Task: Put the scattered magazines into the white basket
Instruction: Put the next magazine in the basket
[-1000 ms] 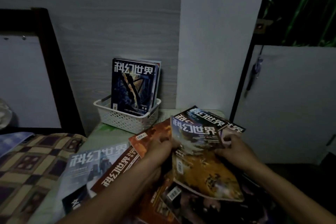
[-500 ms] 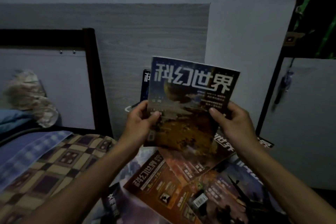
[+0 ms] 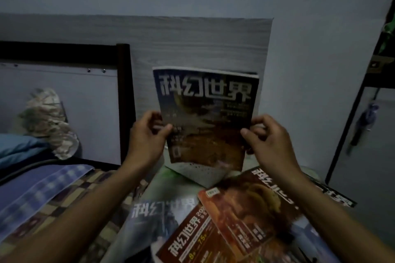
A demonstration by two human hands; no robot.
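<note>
since half a second ago: held magazine (image 3: 206, 117) went from up in the air to down at the white basket (image 3: 198, 172), bottom edge now tucked behind the basket's front wall
left hand (image 3: 147, 134): thumb on the cover, fingers curled behind the left edge, gripping it
right hand (image 3: 268, 136): same deal on the right edge, thumb in front
hard to see: basket is mostly blocked by the magazine, only the perforated front wall shows. whatever's behind the cover is hidden, and it's dim and blurry
magazine look: upright, dark blue top with big white title, orange-brown art below
still scattered: orange magazine (image 3: 245, 205), red-brown magazine (image 3: 192, 239) and pale blue magazine (image 3: 154, 218) overlapping on the table (image 3: 171, 186) nearer the front edge, partly cut off
</note>
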